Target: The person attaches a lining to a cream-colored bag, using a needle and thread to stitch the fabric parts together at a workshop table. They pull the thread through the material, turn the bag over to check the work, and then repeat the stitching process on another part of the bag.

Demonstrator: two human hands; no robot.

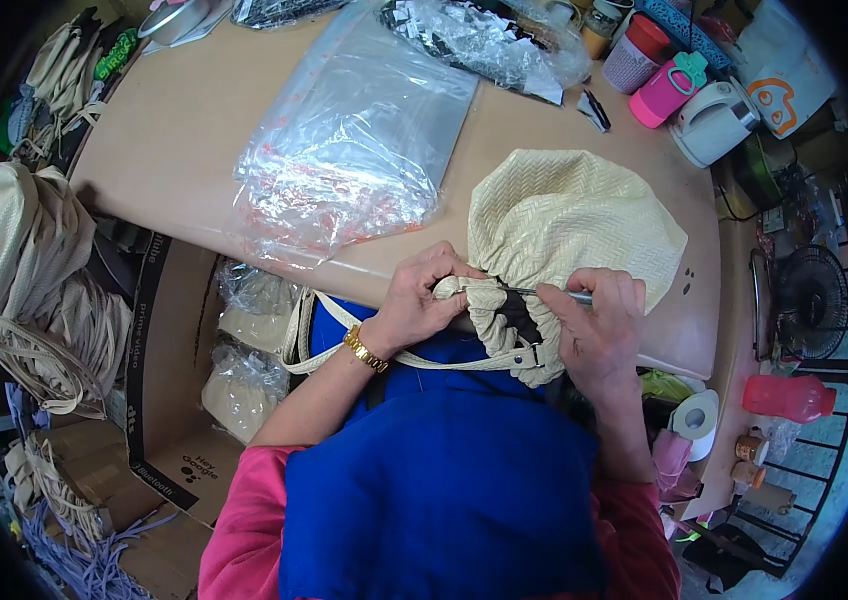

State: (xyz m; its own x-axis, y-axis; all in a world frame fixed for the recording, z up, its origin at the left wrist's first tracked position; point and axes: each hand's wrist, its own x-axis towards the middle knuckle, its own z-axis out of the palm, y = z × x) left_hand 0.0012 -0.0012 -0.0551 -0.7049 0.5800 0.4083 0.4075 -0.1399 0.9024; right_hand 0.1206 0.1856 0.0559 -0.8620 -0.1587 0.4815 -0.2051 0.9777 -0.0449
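Note:
A cream bag with a woven herringbone pattern lies at the table's front edge, its gathered mouth toward me and a dark lining showing inside. My left hand is closed, pinching the bag's gathered rim on the left. In my right hand is a slim metal tool, its thin end pointing left across the bag's mouth; its exact kind is hard to make out. A cream strap with a small buckle hangs from the bag below my hands and loops off to the left over my blue apron.
Clear plastic sheets lie on the table beyond my left hand. Black-handled snips, a pink bottle and a white kettle stand or lie at the far right. A cardboard box with wrapped bags sits left, beside piled cream bags.

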